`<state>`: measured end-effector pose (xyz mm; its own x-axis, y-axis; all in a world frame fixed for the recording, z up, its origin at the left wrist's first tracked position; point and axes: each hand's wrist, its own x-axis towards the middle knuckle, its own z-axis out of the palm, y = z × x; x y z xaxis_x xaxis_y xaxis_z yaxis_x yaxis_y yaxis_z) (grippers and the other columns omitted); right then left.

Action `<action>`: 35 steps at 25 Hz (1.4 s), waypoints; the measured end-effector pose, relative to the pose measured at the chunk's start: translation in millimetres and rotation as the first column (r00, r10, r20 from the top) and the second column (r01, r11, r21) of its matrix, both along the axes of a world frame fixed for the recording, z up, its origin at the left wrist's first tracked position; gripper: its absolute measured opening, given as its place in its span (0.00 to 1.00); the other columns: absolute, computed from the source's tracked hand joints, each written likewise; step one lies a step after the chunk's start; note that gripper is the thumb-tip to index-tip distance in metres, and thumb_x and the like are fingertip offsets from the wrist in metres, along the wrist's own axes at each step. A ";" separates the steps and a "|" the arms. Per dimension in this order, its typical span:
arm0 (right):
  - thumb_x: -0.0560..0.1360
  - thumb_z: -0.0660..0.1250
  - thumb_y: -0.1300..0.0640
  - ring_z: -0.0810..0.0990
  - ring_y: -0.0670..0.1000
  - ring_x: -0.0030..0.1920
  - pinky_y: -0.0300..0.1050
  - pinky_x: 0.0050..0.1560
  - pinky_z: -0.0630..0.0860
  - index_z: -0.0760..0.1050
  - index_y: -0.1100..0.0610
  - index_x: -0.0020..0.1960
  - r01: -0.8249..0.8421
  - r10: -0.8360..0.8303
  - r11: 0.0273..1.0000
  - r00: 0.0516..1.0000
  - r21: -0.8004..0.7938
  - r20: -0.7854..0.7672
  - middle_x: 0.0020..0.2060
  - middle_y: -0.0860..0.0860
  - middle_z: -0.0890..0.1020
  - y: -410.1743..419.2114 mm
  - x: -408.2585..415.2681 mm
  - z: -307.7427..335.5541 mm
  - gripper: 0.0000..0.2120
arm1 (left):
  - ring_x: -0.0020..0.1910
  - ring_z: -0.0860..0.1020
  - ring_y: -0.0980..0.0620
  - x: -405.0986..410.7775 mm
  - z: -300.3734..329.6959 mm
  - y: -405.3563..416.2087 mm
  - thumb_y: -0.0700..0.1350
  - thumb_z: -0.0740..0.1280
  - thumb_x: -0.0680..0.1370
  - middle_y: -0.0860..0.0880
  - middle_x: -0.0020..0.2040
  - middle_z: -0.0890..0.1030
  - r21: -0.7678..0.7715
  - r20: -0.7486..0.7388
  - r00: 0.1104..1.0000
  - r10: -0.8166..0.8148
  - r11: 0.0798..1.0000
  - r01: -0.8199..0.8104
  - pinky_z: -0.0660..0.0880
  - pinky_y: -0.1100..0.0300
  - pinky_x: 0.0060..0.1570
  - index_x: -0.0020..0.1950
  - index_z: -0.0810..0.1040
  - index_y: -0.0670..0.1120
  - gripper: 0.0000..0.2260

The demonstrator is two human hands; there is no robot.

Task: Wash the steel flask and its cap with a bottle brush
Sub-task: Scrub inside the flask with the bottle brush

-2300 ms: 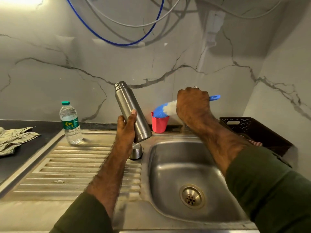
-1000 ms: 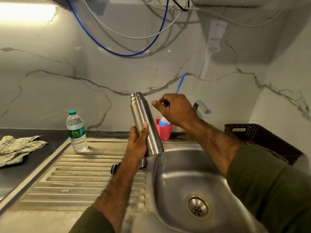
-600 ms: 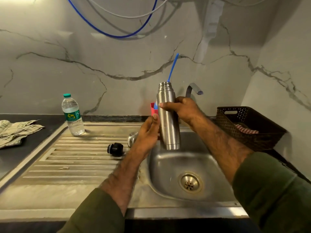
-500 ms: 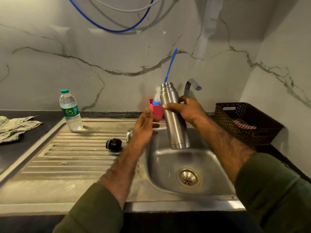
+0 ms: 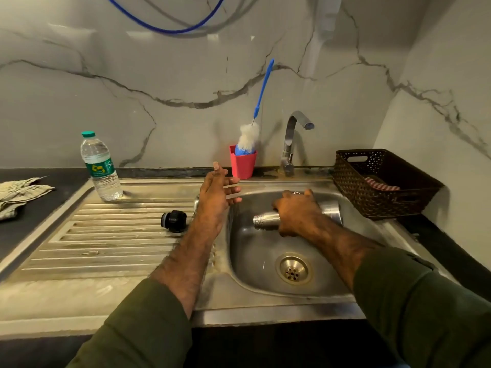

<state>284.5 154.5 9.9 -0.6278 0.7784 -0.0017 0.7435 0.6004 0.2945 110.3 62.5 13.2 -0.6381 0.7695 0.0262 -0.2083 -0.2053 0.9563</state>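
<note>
Over the steel sink (image 5: 265, 309), right hand (image 5: 297, 213) fingers grasp the cylindrical flask (image 5: 265, 221); left hand (image 5: 216, 193) fingers released

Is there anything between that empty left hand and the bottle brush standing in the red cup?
Nothing visible. The left hand hovers open just in front of the red cup, and the bottle brush stands in it with its blue handle free above. The right hand grips the steel flask in the sink, off to the side.
</note>
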 end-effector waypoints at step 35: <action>0.62 0.82 0.43 0.77 0.51 0.61 0.68 0.73 0.59 0.77 0.41 0.66 -0.144 0.143 0.985 0.989 -0.099 -0.024 0.58 0.43 0.82 -7.9 -24.9 99.1 0.34 | 0.61 0.84 0.40 -22.2 -7.5 -1.7 0.47 0.76 0.77 0.44 0.56 0.88 -0.118 -0.096 0.975 -0.198 0.975 0.186 0.82 0.48 0.55 0.59 0.86 0.44 0.13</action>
<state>259.6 146.6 109.0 -0.7336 0.6766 -0.0634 0.6518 0.7270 0.2157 88.1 60.8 5.7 -0.4762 0.8794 -0.0035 -0.1291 -0.0659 0.9894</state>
